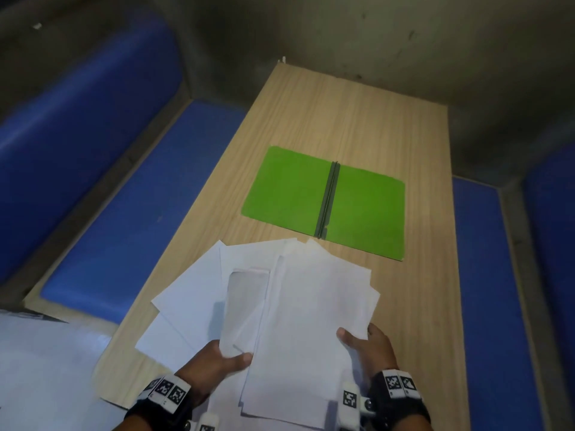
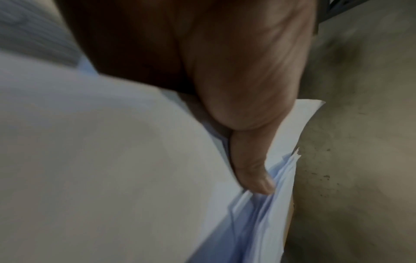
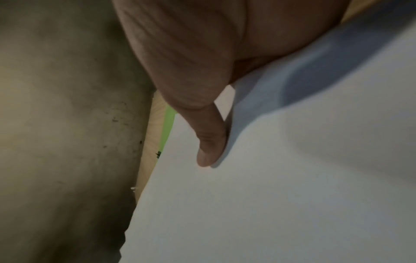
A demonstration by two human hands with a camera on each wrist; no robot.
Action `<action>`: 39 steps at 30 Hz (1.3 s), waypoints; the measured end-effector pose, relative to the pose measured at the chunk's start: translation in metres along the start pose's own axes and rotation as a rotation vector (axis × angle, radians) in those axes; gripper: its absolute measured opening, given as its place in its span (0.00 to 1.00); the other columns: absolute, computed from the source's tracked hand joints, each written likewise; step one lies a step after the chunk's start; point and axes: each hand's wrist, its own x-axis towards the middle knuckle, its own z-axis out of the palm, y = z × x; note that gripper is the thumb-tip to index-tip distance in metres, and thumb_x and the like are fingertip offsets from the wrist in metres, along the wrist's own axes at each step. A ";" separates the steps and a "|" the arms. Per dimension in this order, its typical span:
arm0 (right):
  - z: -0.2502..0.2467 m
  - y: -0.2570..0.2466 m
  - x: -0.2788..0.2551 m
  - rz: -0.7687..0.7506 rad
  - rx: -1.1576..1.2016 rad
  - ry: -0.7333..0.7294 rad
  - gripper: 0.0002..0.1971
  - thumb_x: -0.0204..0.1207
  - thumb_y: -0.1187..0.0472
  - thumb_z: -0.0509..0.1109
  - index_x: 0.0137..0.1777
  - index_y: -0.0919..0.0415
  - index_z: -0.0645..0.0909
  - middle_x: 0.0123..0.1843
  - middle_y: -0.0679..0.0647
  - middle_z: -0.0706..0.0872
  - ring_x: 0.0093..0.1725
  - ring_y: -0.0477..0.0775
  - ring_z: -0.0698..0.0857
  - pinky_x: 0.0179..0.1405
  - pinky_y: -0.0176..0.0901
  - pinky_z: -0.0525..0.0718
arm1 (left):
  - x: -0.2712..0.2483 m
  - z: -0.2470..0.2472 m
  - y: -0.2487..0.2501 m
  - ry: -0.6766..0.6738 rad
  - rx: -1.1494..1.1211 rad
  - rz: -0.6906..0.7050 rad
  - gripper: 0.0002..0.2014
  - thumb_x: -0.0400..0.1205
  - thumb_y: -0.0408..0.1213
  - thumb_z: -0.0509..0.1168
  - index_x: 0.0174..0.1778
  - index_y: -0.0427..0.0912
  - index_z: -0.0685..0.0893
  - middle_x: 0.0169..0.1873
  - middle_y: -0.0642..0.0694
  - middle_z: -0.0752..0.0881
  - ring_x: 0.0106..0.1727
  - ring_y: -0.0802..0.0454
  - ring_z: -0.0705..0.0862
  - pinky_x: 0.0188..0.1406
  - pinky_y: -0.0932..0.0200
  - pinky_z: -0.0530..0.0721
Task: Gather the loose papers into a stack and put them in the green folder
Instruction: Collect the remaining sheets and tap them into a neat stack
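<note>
Several white papers lie fanned and overlapping at the near end of the wooden table. My left hand grips their lower left part, thumb on top; the left wrist view shows that thumb pressed on the sheets. My right hand pinches the right edge of the top sheets, thumb on the paper, fingers hidden beneath. The green folder lies open and flat beyond the papers, its dark spine in the middle. A green strip of the folder shows in the right wrist view.
Blue padded benches run along both long sides of the table, the right one close to its edge. A grey concrete wall stands behind the far end. Bare wood lies past the folder.
</note>
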 end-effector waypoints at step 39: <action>-0.041 -0.025 -0.038 -0.323 0.133 0.182 0.47 0.38 0.33 0.87 0.58 0.57 0.82 0.51 0.55 0.89 0.51 0.57 0.88 0.57 0.54 0.86 | 0.008 0.106 0.123 0.160 0.139 0.590 0.20 0.62 0.44 0.86 0.48 0.47 0.91 0.39 0.54 0.95 0.45 0.56 0.93 0.43 0.63 0.88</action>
